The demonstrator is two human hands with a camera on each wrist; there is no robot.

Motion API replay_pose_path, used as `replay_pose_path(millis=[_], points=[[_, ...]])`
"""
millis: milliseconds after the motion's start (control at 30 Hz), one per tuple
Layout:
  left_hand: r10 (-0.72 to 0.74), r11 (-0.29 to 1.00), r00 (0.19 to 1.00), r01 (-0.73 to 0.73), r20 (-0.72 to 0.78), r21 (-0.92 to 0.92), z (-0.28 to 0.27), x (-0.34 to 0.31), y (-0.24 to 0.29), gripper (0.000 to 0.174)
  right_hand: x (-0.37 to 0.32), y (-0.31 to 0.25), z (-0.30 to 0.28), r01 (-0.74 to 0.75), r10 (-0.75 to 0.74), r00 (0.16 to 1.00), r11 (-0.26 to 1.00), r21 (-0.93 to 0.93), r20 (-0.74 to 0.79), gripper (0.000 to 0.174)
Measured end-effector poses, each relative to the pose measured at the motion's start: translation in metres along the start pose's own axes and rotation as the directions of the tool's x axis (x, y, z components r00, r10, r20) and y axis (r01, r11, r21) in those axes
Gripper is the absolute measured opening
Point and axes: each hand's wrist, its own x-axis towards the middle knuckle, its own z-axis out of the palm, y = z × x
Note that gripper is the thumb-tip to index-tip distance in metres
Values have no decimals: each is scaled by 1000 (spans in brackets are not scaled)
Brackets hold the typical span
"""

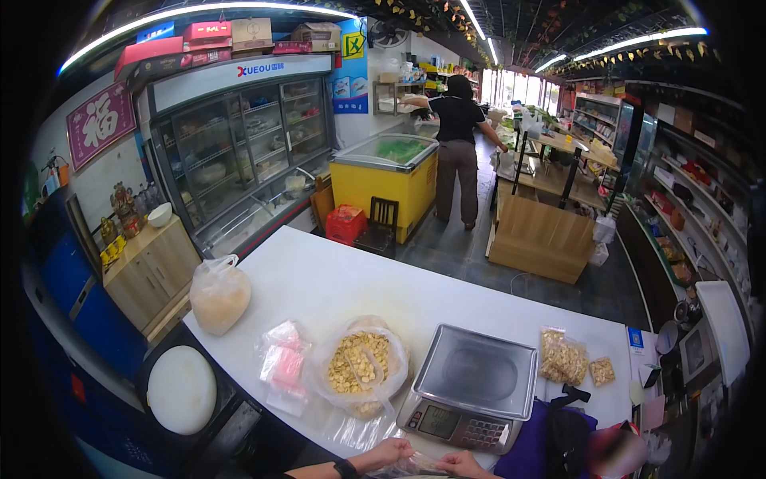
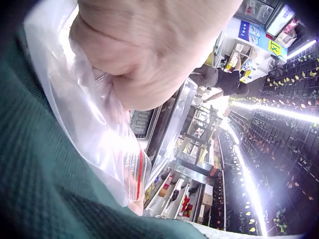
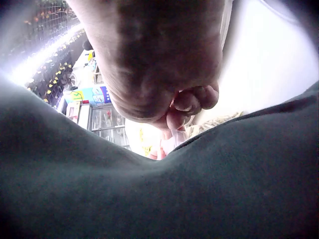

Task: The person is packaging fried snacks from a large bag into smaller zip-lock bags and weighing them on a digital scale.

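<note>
At the near edge of the white table (image 1: 279, 275), my left hand (image 1: 392, 452) pinches one side of a clear zip-lock bag (image 2: 94, 119) with a red seal line. My right hand (image 1: 460, 463) grips the bag's other side, its fingers curled in the right wrist view. The lower part of the bag runs out of the head view. Just beyond my hands stand a digital scale (image 1: 476, 371) with a bare metal pan and an open plastic bag of pale yellow dried slices (image 1: 357, 363). Flat clear bags (image 1: 351, 429) lie below that open bag.
Pink-printed plastic bags (image 1: 283, 359) lie left of the slices, near a tied bag (image 1: 219, 295). Two filled packets (image 1: 563, 356) are right of the scale. A purple cloth item (image 1: 523, 435) lies at the near right. Farther off, a person (image 1: 459, 152) stands beside a yellow freezer (image 1: 383, 188).
</note>
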Motion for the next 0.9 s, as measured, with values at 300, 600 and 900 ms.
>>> replay_pose_path(millis=[300, 600, 900], points=[[-72, 997, 997, 71, 23, 30, 1, -5, 9, 15, -8, -6, -2, 5, -16, 998, 980, -197, -53, 25], [-59, 998, 997, 60, 46, -33, 4, -16, 24, 16, 2, 2, -14, 211, -200, 977, 855, -474, 75, 29], [-23, 993, 1000, 25, 15, -118, 6, -12, 8, 16, 7, -22, -31, 192, 119, 918, 703, -685, 379, 44]])
